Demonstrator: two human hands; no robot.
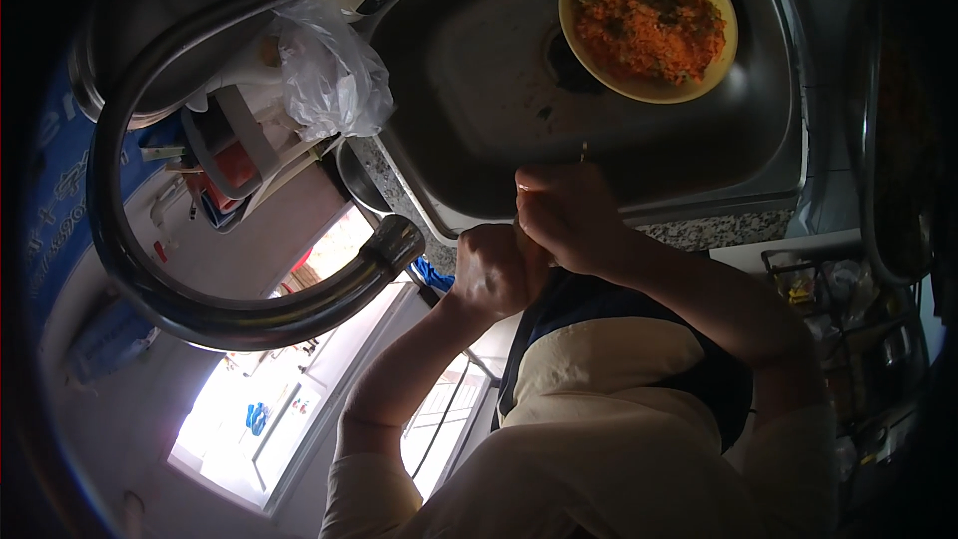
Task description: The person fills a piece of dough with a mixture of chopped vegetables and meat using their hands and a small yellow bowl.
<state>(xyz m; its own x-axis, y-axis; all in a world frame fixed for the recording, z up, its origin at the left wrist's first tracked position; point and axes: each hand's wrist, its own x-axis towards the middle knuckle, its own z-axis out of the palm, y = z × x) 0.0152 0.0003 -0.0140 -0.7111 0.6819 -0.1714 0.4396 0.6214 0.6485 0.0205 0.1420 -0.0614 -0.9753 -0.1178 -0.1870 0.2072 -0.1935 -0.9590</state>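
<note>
Both my hands are closed into wet, shiny fists, pressed together over the near edge of a stainless steel sink (479, 90). My left hand (490, 269) is lower and to the left, its knuckles up. Against it, a little higher, lies my right hand (569, 217), with a small bright drop or streak just beyond it. The fingers hide whatever may be between the fists. Farther back in the sink, a yellow bowl (651, 96) stands beside the dark drain (570, 64). It holds finely shredded orange food (651, 22) with green bits, probably carrot.
A curved metal faucet (112, 217) arches over the left side, its spout end near my left hand. A crumpled clear plastic bag (333, 82) and a grey-rimmed container (232, 150) stand left of the sink. Speckled stone counter (718, 230) borders it. A wire rack (846, 299) is at right.
</note>
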